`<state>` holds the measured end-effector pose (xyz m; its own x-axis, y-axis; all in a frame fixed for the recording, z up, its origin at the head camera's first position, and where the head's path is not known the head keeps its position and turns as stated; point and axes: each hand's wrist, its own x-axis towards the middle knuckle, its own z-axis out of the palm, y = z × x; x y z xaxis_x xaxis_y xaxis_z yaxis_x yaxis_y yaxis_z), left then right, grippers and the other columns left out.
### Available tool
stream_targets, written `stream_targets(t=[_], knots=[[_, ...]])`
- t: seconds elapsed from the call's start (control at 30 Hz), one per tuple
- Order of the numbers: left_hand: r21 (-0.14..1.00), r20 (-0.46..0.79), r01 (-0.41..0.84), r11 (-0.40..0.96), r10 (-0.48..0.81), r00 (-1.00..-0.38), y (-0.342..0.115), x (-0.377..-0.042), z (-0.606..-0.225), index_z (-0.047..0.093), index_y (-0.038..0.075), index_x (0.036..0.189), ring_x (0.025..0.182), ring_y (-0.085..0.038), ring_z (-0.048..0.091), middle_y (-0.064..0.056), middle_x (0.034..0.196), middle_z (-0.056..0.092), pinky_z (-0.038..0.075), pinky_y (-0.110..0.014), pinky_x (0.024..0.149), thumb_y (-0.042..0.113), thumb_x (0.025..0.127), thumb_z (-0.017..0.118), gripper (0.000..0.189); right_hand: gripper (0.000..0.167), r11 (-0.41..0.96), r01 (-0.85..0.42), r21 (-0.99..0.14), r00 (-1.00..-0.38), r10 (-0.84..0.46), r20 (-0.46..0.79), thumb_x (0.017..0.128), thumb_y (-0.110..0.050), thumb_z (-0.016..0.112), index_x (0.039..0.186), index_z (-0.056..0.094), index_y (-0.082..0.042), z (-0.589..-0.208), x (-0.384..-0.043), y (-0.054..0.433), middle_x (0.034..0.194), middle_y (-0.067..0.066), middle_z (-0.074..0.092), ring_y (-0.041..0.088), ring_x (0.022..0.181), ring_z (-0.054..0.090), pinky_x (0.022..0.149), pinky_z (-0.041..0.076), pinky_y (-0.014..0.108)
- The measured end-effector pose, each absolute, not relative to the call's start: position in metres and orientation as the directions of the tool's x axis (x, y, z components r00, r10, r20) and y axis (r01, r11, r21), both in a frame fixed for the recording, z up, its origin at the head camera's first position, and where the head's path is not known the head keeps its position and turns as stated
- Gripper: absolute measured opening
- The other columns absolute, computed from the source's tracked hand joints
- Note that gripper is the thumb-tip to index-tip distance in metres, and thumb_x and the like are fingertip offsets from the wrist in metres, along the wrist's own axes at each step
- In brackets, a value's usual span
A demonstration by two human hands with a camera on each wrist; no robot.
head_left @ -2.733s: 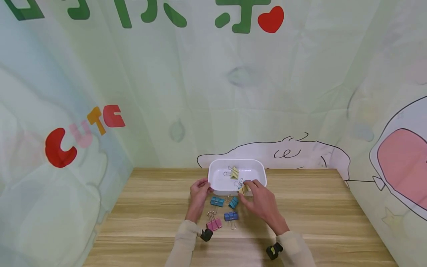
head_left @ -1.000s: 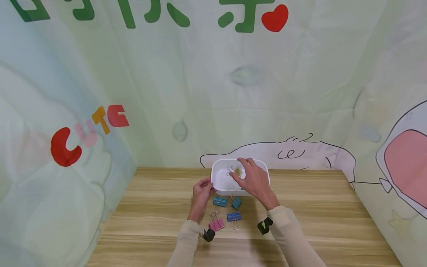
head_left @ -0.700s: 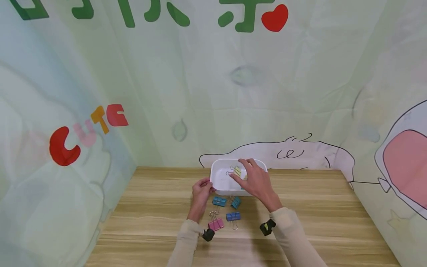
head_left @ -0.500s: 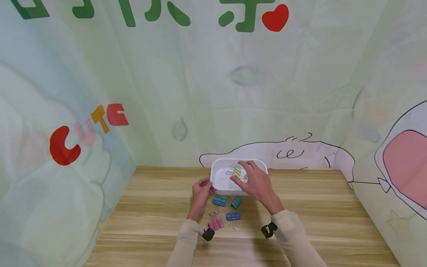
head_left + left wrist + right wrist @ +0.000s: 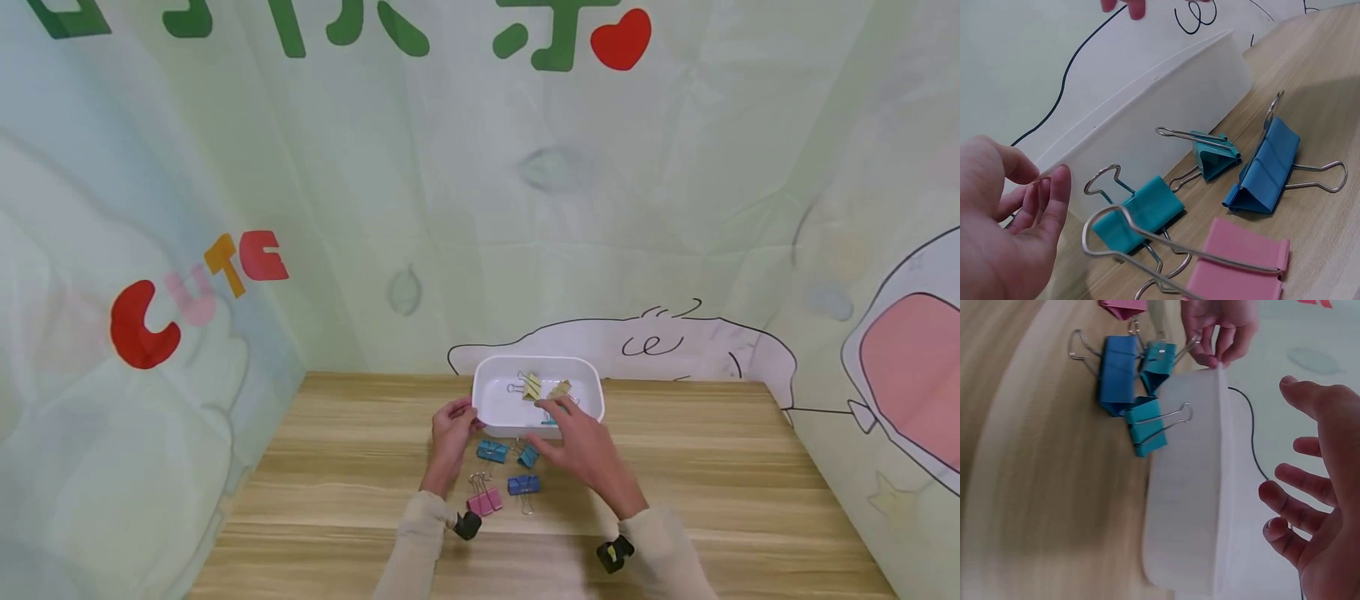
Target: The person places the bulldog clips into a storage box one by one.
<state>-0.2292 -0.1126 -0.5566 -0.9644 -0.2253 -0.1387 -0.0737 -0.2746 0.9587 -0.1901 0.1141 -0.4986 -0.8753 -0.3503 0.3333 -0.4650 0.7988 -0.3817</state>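
My left hand [image 5: 452, 433] pinches the left front corner of a white plastic tray [image 5: 1141, 112] between thumb and fingers. Inside the tray lie two yellow binder clips, the left one [image 5: 531, 386] and the right one [image 5: 560, 389]. A teal clip [image 5: 551, 419] in there is partly covered by my right hand [image 5: 581, 446]. That hand hovers over the tray's front edge, fingers spread, holding nothing. On the table before the tray sit two teal binder clips, one left [image 5: 1139, 214] and one right [image 5: 1215, 153], a blue one [image 5: 1266, 167] and a pink one [image 5: 1238, 262].
The wooden table [image 5: 360, 467] ends at a printed fabric backdrop [image 5: 375, 208] close behind the tray. More fabric hangs along both sides. A black wrist camera [image 5: 615, 553] sits on my right wrist, another [image 5: 467, 525] on my left.
My right hand has let go of a yellow binder clip, which now lies in the tray. From above the tray it has drawn back toward the front edge. My left hand stays at the corner.
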Motion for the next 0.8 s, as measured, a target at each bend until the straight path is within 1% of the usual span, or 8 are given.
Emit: stream_targets(t=[0.13, 0.2, 0.27, 0.33, 0.47, 0.6, 0.67, 0.8], knots=[[0.961, -0.140, -0.075, -0.265, -0.237, -0.961, -0.112, -0.228, -0.555, 0.053, -0.022, 0.128, 0.080, -0.022, 0.067, -0.034, 0.117, 0.058, 0.063, -0.028, 0.074, -0.009, 0.097, 0.057, 0.033, 0.053, 0.782, -0.492, -0.384, -0.865, -0.388, 0.319, 0.090, -0.046, 0.080, 0.131, 0.067, -0.015, -0.514, -0.183, 0.117, 0.126, 0.008, 0.066, 0.026, 0.091, 0.070, 0.073, 0.063, 0.047], [0.963, -0.140, -0.077, -0.260, -0.235, -0.962, -0.112, -0.228, -0.555, 0.054, -0.021, 0.127, 0.083, -0.025, 0.067, -0.036, 0.119, 0.057, 0.063, -0.029, 0.076, -0.009, 0.097, 0.057, 0.033, 0.052, 0.775, -0.500, -0.387, -0.862, -0.400, 0.311, 0.090, -0.044, 0.080, 0.131, 0.068, -0.015, -0.520, -0.179, 0.118, 0.125, 0.007, 0.066, 0.026, 0.095, 0.070, 0.075, 0.063, 0.047], [0.962, -0.144, -0.081, -0.260, -0.234, -0.962, -0.112, -0.228, -0.556, 0.054, -0.021, 0.127, 0.085, -0.027, 0.067, -0.037, 0.119, 0.057, 0.063, -0.029, 0.075, -0.009, 0.097, 0.057, 0.033, 0.050, 0.764, -0.515, -0.389, -0.854, -0.418, 0.310, 0.090, -0.041, 0.080, 0.131, 0.068, -0.015, -0.526, -0.175, 0.120, 0.124, 0.006, 0.067, 0.025, 0.096, 0.070, 0.075, 0.063, 0.045], [0.963, -0.144, -0.080, -0.259, -0.237, -0.961, -0.112, -0.229, -0.556, 0.054, -0.021, 0.127, 0.084, -0.028, 0.067, -0.037, 0.119, 0.056, 0.063, -0.029, 0.074, -0.010, 0.096, 0.057, 0.033, 0.050, 0.748, -0.538, -0.388, -0.840, -0.441, 0.316, 0.090, -0.039, 0.081, 0.132, 0.068, -0.014, -0.532, -0.172, 0.122, 0.125, 0.006, 0.067, 0.025, 0.101, 0.069, 0.080, 0.063, 0.044], [0.963, -0.149, -0.086, -0.254, -0.242, -0.959, -0.112, -0.230, -0.556, 0.055, -0.020, 0.127, 0.086, -0.029, 0.067, -0.037, 0.120, 0.056, 0.062, -0.027, 0.074, -0.009, 0.097, 0.057, 0.032, 0.051, 0.731, -0.568, -0.378, -0.822, -0.479, 0.309, 0.090, -0.040, 0.080, 0.132, 0.068, -0.013, -0.541, -0.166, 0.125, 0.125, 0.006, 0.068, 0.024, 0.106, 0.067, 0.086, 0.062, 0.043], [0.964, -0.147, -0.085, -0.251, -0.237, -0.960, -0.111, -0.229, -0.555, 0.055, -0.020, 0.127, 0.089, -0.030, 0.066, -0.037, 0.121, 0.056, 0.063, -0.028, 0.076, -0.008, 0.098, 0.057, 0.032, 0.050, 0.728, -0.570, -0.382, -0.822, -0.506, 0.262, 0.091, -0.042, 0.079, 0.132, 0.068, -0.014, -0.548, -0.160, 0.126, 0.126, 0.004, 0.067, 0.024, 0.107, 0.067, 0.087, 0.061, 0.044], [0.965, -0.130, -0.068, -0.254, -0.236, -0.963, -0.111, -0.228, -0.555, 0.055, -0.020, 0.126, 0.088, -0.030, 0.066, -0.037, 0.120, 0.056, 0.063, -0.027, 0.075, -0.008, 0.097, 0.057, 0.032, 0.049, 0.719, -0.571, -0.396, -0.821, -0.516, 0.246, 0.091, -0.040, 0.079, 0.131, 0.068, -0.014, -0.551, -0.157, 0.127, 0.127, 0.005, 0.067, 0.025, 0.109, 0.067, 0.089, 0.061, 0.045], [0.965, -0.087, -0.022, -0.261, -0.240, -0.967, -0.110, -0.225, -0.554, 0.055, -0.022, 0.123, 0.084, -0.029, 0.067, -0.036, 0.113, 0.058, 0.063, -0.026, 0.072, -0.010, 0.096, 0.056, 0.030, 0.045, 0.702, -0.592, -0.396, -0.805, -0.539, 0.247, 0.089, -0.034, 0.081, 0.127, 0.069, -0.013, -0.556, -0.155, 0.127, 0.123, 0.004, 0.067, 0.023, 0.108, 0.066, 0.090, 0.061, 0.044]])
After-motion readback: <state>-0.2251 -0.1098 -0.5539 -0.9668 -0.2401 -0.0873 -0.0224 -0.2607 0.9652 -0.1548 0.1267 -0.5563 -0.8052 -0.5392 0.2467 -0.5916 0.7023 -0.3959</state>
